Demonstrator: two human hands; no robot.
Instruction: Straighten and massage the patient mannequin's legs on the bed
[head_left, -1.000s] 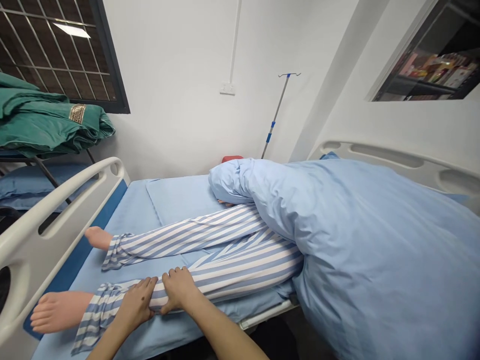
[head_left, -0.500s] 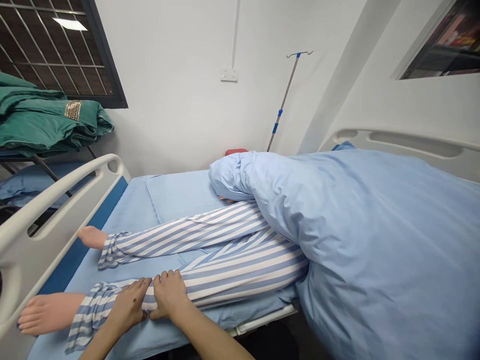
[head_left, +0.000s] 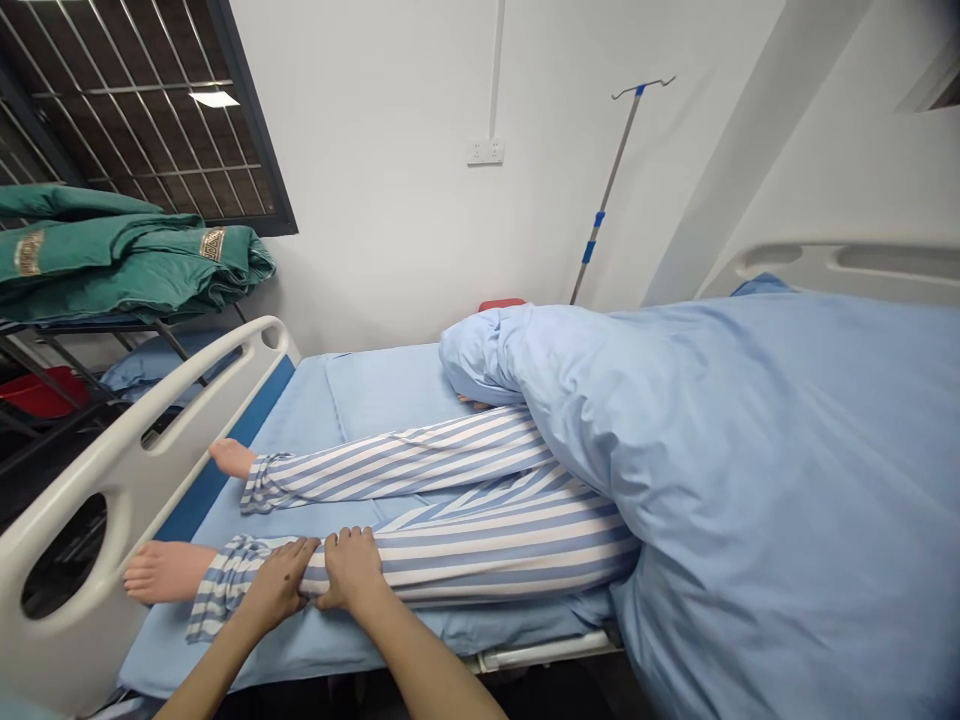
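A figure lies on the bed under a light blue quilt (head_left: 757,480), in blue-and-white striped trousers; its smooth feet look like a manikin's, though I cannot be sure. My left hand (head_left: 276,585) and my right hand (head_left: 349,570) both grip the nearer trouser leg (head_left: 495,550) around the shin, side by side. Its bare foot (head_left: 169,572) sticks out past the cuff on the blue sheet (head_left: 300,640). The other leg (head_left: 405,458) lies farther away, apart from my hands. The quilt hides the upper body and head.
A white bed side rail (head_left: 135,470) runs along the left, close to the feet. Folded green cloths (head_left: 127,262) lie on a metal rack (head_left: 90,345) beyond it. An IV pole (head_left: 611,185) stands behind the bed, below a wall socket (head_left: 485,151) and beside a barred window (head_left: 142,110).
The view has swung left, so the room slides rightward in the picture. My hands stay on the same shin, and the near foot now appears shorter and closer to the other leg.
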